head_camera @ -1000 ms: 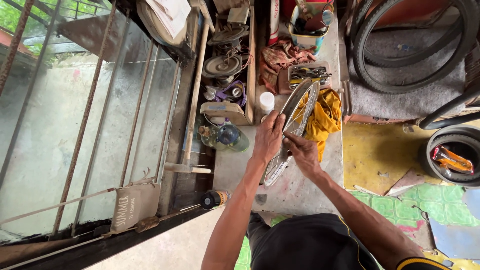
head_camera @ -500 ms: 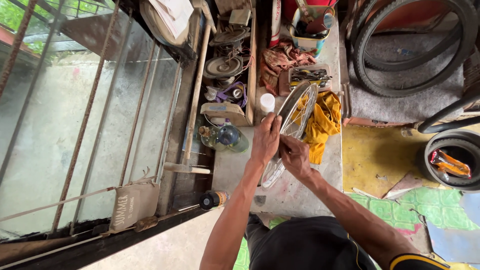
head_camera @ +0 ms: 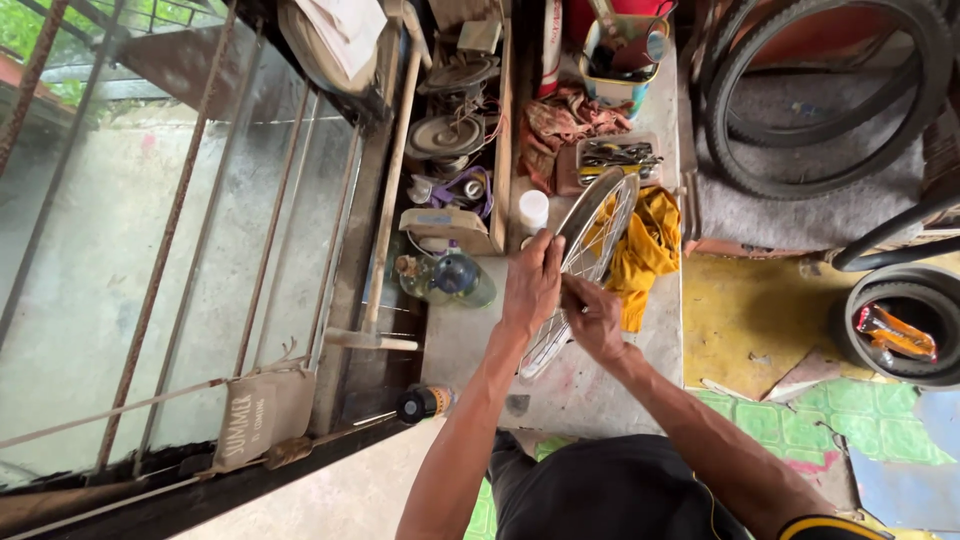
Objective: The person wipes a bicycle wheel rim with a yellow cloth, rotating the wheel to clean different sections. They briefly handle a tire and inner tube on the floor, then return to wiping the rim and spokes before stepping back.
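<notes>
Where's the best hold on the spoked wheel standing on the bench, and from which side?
Probably the metal rim of the spoked wheel, near its lower arc, from the left, where the left hand already lies flat on it. The wheel stands tilted on edge, so the rim is the one firm continuous part; the thin spokes are not. The right hand works at the spokes.

We see a silver spoked wheel rim (head_camera: 590,262) with thin grey spokes, and behind it a mustard-yellow cloth (head_camera: 650,250). The white-capped jar (head_camera: 533,210) sits by a faded red patterned rag (head_camera: 560,120). The floor mat (head_camera: 800,430) is green with a pale leaf pattern. The tyres (head_camera: 820,90) are black, the bench top (head_camera: 590,385) grey with pinkish stains, and the bottle (head_camera: 462,278) dark green.
</notes>
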A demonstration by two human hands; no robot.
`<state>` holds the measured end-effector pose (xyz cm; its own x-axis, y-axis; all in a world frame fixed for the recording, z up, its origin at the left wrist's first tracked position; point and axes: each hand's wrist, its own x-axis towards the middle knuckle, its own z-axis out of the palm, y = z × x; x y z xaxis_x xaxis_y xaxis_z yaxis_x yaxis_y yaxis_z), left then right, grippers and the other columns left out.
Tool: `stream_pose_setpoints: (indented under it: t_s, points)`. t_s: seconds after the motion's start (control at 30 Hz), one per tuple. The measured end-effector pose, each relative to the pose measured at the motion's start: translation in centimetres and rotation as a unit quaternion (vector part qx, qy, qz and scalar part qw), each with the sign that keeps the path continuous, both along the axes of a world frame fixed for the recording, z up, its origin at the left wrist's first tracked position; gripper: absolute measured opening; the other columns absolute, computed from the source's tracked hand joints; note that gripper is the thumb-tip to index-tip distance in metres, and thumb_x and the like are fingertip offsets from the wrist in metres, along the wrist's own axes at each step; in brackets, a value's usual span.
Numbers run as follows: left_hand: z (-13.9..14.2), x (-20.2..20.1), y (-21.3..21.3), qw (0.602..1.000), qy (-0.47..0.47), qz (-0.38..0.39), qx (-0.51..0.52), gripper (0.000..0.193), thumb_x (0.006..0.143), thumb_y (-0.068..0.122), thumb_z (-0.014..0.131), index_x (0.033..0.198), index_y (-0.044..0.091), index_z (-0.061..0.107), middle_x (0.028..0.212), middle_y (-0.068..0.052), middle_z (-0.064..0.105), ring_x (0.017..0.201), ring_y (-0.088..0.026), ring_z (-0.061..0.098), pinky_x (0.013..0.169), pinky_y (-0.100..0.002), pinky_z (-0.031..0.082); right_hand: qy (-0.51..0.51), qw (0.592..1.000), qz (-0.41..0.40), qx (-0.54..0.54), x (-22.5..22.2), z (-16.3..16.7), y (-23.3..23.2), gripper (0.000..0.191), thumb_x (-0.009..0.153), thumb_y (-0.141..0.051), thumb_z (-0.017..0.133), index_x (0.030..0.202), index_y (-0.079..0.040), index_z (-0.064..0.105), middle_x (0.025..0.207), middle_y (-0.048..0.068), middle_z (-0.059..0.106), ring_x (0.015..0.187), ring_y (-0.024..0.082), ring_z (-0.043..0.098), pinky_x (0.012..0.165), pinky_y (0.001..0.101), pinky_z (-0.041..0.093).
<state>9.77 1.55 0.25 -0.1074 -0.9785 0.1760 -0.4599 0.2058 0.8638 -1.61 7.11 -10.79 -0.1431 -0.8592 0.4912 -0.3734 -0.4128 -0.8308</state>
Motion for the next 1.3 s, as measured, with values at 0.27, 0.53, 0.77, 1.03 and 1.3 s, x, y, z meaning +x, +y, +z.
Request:
stream_pose_setpoints:
  t_s: [0.27,0.53,0.77,1.03,1.3]
  points:
    - [0.4,-0.2,0.1,1.0,-0.014,0.004,0.022,0.025,0.107,0.028,0.053,0.1,0.004,0.053,0.083,-0.024,0.06,0.075,-0.046,0.057,0.065,-0.05,0.044,-0.015,0.999,0.009,-0.031,0.5,-0.8,-0.4,0.03,0.088,0.009,0.063,0.115,0.0,0.073,0.084,0.012,0.076,0.063,0.018,0.071,0.052,0.0298,0.056]
    - [0.5,-0.1,0.4,0.998,-0.043,0.001,-0.044,0.025,0.107,0.024,0.055,0.094,0.003,0.054,0.084,-0.024,0.062,0.079,-0.046,0.059,0.069,-0.052,0.043,-0.011,0.997,-0.034,0.074,-0.7,0.4,0.6,0.03,0.09,0.008,0.065,0.118,-0.001,0.073,0.089,0.014,0.076,0.07,0.018,0.073,0.062,0.0319,0.058]
    - [0.6,0.9,2.2,0.999,-0.023,-0.003,-0.024,0.027,0.107,0.026,0.055,0.092,0.003,0.054,0.08,-0.026,0.061,0.078,-0.048,0.057,0.066,-0.053,0.044,-0.043,0.992,-0.096,0.076,3.2,0.6,2.8,0.028,0.088,0.007,0.068,0.114,-0.001,0.074,0.077,0.012,0.073,0.059,0.019,0.067,0.055,0.0326,0.053]
    - [0.7,3.2,5.0,0.999,-0.021,-0.018,-0.039,0.022,0.105,0.025,0.054,0.095,0.006,0.059,0.078,-0.026,0.063,0.075,-0.05,0.06,0.062,-0.055,0.043,-0.015,0.989,-0.139,0.039,5.2,0.1,5.3,0.033,0.089,0.005,0.061,0.118,-0.004,0.074,0.087,0.013,0.073,0.075,0.015,0.071,0.065,0.0306,0.057]
    - [0.4,5.2,7.9,0.997,-0.02,-0.043,-0.068,0.025,0.104,0.024,0.055,0.09,0.003,0.059,0.082,-0.027,0.065,0.08,-0.051,0.061,0.065,-0.057,0.044,-0.199,0.956,-0.149,0.158,10.1,2.2,10.3,0.041,0.089,-0.007,0.066,0.13,-0.005,0.063,0.108,0.011,0.072,0.087,0.016,0.072,0.068,0.0296,0.061]
